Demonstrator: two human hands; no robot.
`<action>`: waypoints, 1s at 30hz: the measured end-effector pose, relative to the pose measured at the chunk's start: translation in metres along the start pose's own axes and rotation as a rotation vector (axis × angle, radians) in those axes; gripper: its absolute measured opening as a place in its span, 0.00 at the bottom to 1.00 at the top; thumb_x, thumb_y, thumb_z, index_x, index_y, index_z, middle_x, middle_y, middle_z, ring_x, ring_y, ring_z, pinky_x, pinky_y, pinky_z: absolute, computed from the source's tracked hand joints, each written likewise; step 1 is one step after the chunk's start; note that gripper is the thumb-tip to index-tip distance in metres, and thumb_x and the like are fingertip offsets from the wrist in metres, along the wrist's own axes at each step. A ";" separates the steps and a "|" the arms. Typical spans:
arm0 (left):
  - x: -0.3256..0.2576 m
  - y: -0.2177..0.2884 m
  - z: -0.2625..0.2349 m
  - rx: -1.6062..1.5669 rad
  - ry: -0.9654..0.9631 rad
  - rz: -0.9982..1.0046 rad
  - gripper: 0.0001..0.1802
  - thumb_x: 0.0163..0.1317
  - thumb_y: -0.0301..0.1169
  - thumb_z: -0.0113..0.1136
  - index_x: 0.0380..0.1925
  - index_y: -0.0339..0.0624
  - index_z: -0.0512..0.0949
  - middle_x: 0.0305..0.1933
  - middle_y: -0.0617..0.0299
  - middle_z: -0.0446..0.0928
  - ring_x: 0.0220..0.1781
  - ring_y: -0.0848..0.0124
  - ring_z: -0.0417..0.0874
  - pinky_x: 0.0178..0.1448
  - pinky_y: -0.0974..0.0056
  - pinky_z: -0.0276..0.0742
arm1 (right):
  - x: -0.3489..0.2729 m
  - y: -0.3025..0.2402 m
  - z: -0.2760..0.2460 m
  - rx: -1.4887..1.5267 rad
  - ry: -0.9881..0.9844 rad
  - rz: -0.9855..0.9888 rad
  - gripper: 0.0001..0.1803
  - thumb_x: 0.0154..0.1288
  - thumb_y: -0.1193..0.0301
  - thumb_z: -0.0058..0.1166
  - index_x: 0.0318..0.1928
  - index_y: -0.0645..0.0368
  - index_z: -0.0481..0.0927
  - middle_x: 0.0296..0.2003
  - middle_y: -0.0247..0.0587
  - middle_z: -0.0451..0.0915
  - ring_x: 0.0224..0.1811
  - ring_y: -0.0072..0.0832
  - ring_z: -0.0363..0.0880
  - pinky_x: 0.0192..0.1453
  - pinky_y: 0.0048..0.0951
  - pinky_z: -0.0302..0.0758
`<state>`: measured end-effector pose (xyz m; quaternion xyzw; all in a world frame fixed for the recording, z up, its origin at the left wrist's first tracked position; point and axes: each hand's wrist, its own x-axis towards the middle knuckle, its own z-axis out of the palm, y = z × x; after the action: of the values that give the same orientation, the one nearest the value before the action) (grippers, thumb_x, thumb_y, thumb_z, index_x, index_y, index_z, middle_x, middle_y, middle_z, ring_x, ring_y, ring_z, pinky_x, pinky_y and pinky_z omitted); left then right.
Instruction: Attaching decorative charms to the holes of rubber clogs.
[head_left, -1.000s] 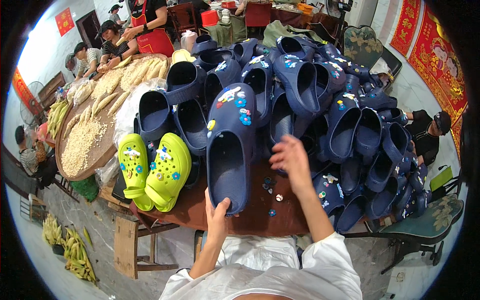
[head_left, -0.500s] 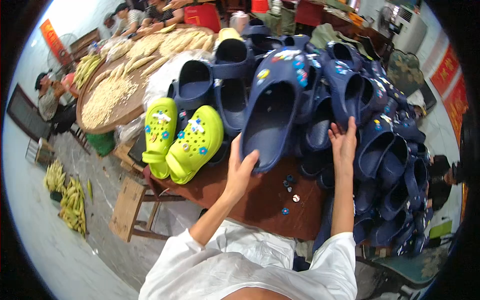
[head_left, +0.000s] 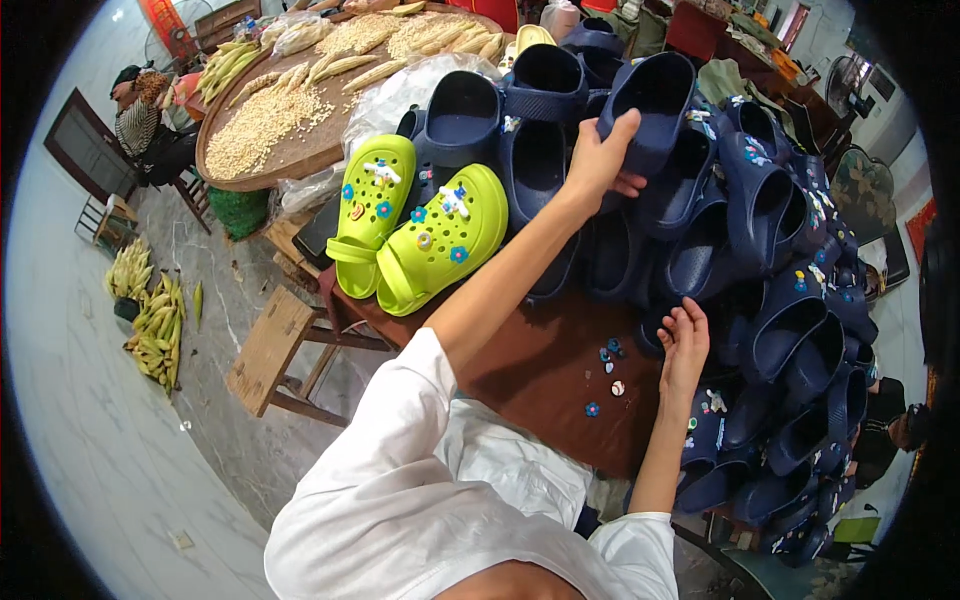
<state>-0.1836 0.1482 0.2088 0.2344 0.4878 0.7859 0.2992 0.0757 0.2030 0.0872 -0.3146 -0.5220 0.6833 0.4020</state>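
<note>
A navy clog (head_left: 655,90) is in my left hand (head_left: 603,165), gripped by its near end above the piled shoes. My thumb lies along its edge; its far part points away from me. My right hand (head_left: 685,345) hovers palm up with loosely bent, parted fingers, holding nothing, close to the near side of the navy pile. Two lime-green clogs (head_left: 440,240) with flower and white figure charms stand side by side at the left. Several small loose charms, among them a baseball charm (head_left: 617,388) and a blue flower charm (head_left: 592,409), lie on the brown tabletop (head_left: 520,370).
A heap of navy clogs (head_left: 790,320) covers the table's right side. Beyond the green pair stands a round tray (head_left: 225,165) of corn kernels and cobs. A wooden stool (head_left: 270,345) is at the left, with corn cobs (head_left: 160,330) on the floor. A person (head_left: 150,130) sits at far left.
My left hand has carried the navy clog away from me and to the right, over the pile. My right hand has left the navy clog it was touching and drawn back nearer me. The view has shifted.
</note>
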 end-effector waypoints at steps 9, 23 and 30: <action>0.007 -0.013 -0.008 -0.218 -0.239 -0.075 0.39 0.66 0.58 0.52 0.61 0.33 0.64 0.51 0.44 0.76 0.46 0.51 0.85 0.46 0.54 0.88 | -0.019 0.028 0.004 -0.075 -0.093 0.058 0.14 0.71 0.71 0.55 0.55 0.60 0.75 0.41 0.30 0.77 0.40 0.15 0.77 0.41 0.17 0.76; -0.058 -0.026 -0.032 -0.092 -0.075 0.139 0.37 0.68 0.29 0.56 0.70 0.32 0.49 0.61 0.36 0.68 0.56 0.46 0.80 0.56 0.52 0.83 | -0.040 0.048 0.011 -0.186 -0.141 0.097 0.10 0.71 0.74 0.53 0.51 0.60 0.77 0.39 0.30 0.77 0.38 0.13 0.75 0.40 0.16 0.75; -0.184 -0.003 -0.123 0.446 0.368 0.492 0.29 0.67 0.22 0.52 0.68 0.36 0.60 0.58 0.44 0.73 0.50 0.62 0.84 0.51 0.62 0.81 | -0.039 0.064 -0.015 -0.210 0.014 -0.037 0.08 0.72 0.75 0.52 0.48 0.61 0.79 0.37 0.28 0.78 0.37 0.12 0.75 0.40 0.15 0.74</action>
<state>-0.1327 -0.0564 0.1413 0.2586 0.6215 0.7379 -0.0494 0.0926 0.1668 0.0219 -0.3502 -0.5935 0.6152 0.3830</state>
